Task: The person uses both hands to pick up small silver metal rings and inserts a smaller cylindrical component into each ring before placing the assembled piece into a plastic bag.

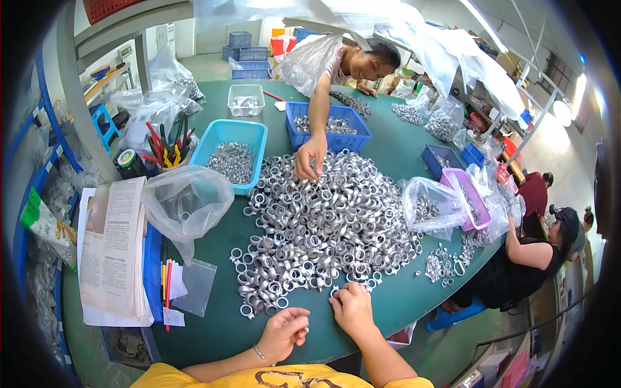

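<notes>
A large heap of small silvery metal rings (330, 220) lies in the middle of the green table. At the heap's near edge, my right hand (354, 312) pinches one metal ring (334, 292) with its fingertips low over the tabletop. My left hand (283, 335) is a little nearer to me and to the left, its fingers curled in. Whatever may be in those curled fingers is hidden. Across the table a co-worker's hand (312, 158) reaches into the far side of the heap.
A turquoise tray (259, 129) and a blue crate (363, 143) of small metal parts stand beyond the heap. Newspaper (116, 249), a plastic bag (187, 200) and pliers (173, 154) are at left. To the right are a purple basket (475, 200) and a seated person (530, 258).
</notes>
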